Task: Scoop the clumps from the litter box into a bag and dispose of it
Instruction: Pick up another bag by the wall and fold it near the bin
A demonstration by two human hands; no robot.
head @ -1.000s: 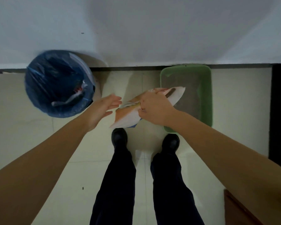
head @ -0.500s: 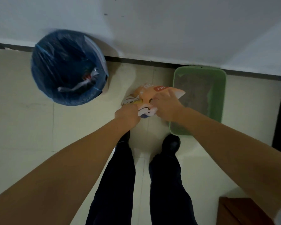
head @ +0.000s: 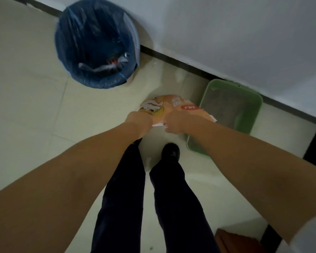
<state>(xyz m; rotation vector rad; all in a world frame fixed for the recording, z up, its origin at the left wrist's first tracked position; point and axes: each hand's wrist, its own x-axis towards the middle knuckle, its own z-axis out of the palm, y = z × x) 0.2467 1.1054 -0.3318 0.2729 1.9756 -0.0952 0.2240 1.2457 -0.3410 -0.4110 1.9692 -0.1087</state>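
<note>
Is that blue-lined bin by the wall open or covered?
Open. The bin has no lid, and you can look straight down past its blue liner to pale scraps of rubbish lying at the bottom.

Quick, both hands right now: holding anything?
Left hand: grips the near edge of the orange bag.
Right hand: grips the same bag, beside the left.
</note>
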